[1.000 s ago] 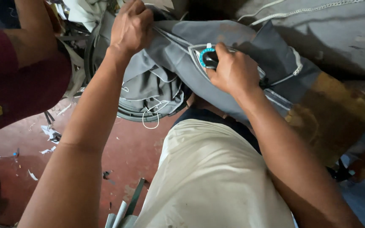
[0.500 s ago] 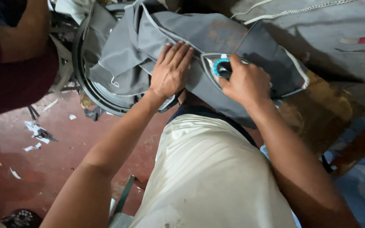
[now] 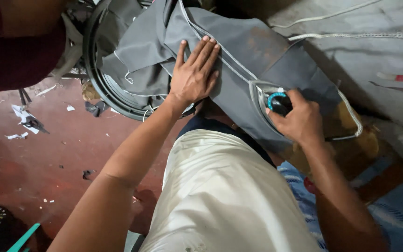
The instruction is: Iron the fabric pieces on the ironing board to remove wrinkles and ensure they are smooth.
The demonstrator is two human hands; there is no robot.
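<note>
You are looking down past your own pale cream shorts point(image 3: 220, 196) at a piece of grey fabric point(image 3: 239, 51) spread across the upper middle of the frame. Your left hand point(image 3: 194, 74) is lying flat on the fabric, its fingers point(image 3: 206, 51) straight, spread and gripping nothing, only pressing the cloth down. Your right hand point(image 3: 297, 119) is sitting at the right of centre, its fingers curling around the handle of an electric iron point(image 3: 269, 100) with a blue-ringed dial; the grip looks closed, though the palm is hiding most of the handle.

The iron is resting on the fabric just to the right of your left hand and slightly lower in the frame, the two near but not touching. Its metal sole is pointing towards the upper left of the frame, at the flat left hand. A white cord seam point(image 3: 220, 51) is running diagonally from the upper middle down to the iron, passing just beside your left fingertips. The right hand is the one on the iron; the left is nearer the loose folds.

To the upper left, the fabric is spilling over a black round rim point(image 3: 94, 84). A dark red floor point(image 3: 47, 154) with paper scraps is filling the lower left, and another person's maroon sleeve point(image 3: 15, 56) is showing at the upper left edge.
</note>
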